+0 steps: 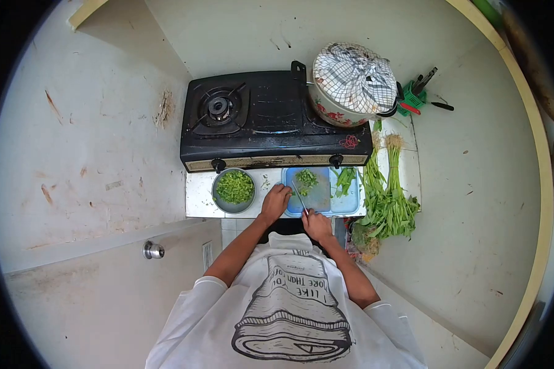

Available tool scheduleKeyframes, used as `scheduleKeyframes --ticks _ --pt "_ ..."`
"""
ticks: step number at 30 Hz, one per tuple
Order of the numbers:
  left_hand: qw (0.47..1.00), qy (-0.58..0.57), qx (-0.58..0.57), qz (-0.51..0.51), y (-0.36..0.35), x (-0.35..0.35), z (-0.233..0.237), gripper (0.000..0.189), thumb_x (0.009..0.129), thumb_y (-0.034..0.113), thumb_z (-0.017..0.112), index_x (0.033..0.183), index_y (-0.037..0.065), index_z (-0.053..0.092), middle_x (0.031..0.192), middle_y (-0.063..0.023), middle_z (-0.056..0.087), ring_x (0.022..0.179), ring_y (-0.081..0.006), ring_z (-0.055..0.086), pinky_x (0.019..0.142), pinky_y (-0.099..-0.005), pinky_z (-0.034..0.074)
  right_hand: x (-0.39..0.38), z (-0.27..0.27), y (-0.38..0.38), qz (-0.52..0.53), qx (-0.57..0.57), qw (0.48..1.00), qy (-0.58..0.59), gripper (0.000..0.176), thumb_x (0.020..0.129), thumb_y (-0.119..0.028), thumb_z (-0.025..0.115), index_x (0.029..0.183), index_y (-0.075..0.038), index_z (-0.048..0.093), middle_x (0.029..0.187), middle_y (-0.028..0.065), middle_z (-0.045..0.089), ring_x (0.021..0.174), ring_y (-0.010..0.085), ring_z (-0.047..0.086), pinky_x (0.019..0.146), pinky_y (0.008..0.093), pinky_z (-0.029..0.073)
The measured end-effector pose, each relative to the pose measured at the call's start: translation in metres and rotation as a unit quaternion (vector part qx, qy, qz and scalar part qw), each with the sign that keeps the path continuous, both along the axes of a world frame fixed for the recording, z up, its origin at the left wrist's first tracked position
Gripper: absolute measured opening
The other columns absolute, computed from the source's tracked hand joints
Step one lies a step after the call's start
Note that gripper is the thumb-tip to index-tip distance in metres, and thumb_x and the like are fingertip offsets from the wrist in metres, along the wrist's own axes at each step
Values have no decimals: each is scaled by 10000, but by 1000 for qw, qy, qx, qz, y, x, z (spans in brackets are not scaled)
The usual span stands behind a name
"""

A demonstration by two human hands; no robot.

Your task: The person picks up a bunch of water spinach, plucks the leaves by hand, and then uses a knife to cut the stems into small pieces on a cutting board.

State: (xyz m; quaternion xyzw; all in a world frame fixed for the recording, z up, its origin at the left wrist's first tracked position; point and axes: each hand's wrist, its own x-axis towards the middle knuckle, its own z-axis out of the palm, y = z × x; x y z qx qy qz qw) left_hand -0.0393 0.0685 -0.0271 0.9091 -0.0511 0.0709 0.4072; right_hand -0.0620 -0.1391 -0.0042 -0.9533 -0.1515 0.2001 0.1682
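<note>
Head view: R hand [317, 224] is closed round the knife [298, 195] handle, blade pointing fwd over the blue board [319, 202]. L hand [276, 202] sits just left of the blade at the board edge, fingers curled; can't tell if it pins anything. 2 small piles of cut greens [306, 179] lie ahead of the blade. Bowl [234, 187] left of L hand is approx full of chopped bits. Uncut bunch [388, 200] right of R hand is big, so probably lots left.

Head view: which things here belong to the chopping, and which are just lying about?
In use: left hand; right hand gripping knife; blue cutting board; cut greens; bowl of chopped greens; bunch of leafy stalks.
Lying about: gas stove; cloth-covered pot; green utensil holder; door knob.
</note>
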Motion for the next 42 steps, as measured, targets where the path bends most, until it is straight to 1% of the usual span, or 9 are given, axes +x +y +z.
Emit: scheduleKeyframes --ticks 6,11,15,20,24,30,33,36,42 --pt "999 35 -7 -7 2 0 0 88 870 43 698 953 26 720 903 -164 637 917 -374 640 850 -456 529 -1 5 6 9 -2 1000 0 442 1052 -396 497 987 16 645 746 279 708 713 462 726 686 558 591" --pt "1000 11 -20 -3 1 -3 -2 81 878 48 689 947 28 727 926 -154 643 929 -364 641 854 -453 534 1 -5 10 11 3 1000 4 439 1045 -386 516 988 29 645 737 290 701 718 461 726 696 552 589" --pt "1000 -3 -26 -8 4 -8 -2 94 883 49 683 960 37 736 939 -154 645 942 -364 641 860 -453 535 6 -6 14 0 0 1000 0 442 1048 -382 510 985 33 647 785 291 713 750 464 727 720 549 589" --pt "1000 22 -20 -4 6 -7 1 86 893 43 668 972 28 698 947 -169 649 941 -375 637 851 -463 530 7 -4 9 -11 -6 1000 3 450 1055 -383 490 985 28 659 810 276 727 780 449 739 746 530 602" --pt "999 39 -12 -2 4 -2 -1 136 894 42 677 1029 25 683 953 -157 663 952 -371 650 863 -462 532 5 2 8 -4 -4 1000 16 453 1054 -388 493 999 31 655 802 287 719 768 458 733 732 546 595" --pt "1000 15 20 -16 1 -3 -6 85 918 56 665 989 25 698 911 -160 622 927 -371 638 836 -464 530 3 12 11 -1 7 1000 10 457 1052 -395 499 1012 35 646 771 296 707 745 475 721 721 565 584" --pt "999 30 13 -11 2 -5 -6 94 919 60 668 993 28 716 934 -155 643 937 -363 646 847 -453 535 4 14 14 -2 4 1000 6 453 1052 -396 501 1002 31 646 769 295 708 742 475 722 722 561 585" --pt "999 -16 -26 -15 2 -7 -3 94 892 43 675 968 22 726 905 -165 635 903 -364 635 827 -460 532 4 5 14 8 -9 1000 10 450 1051 -395 504 998 28 647 774 295 709 745 475 722 722 556 586" --pt "999 25 -19 -13 6 -10 1 122 909 48 668 1014 29 726 984 -155 676 962 -365 653 879 -446 536 4 -3 9 -3 -12 1000 17 459 1051 -403 497 1011 28 650 791 292 714 759 471 725 736 554 586"
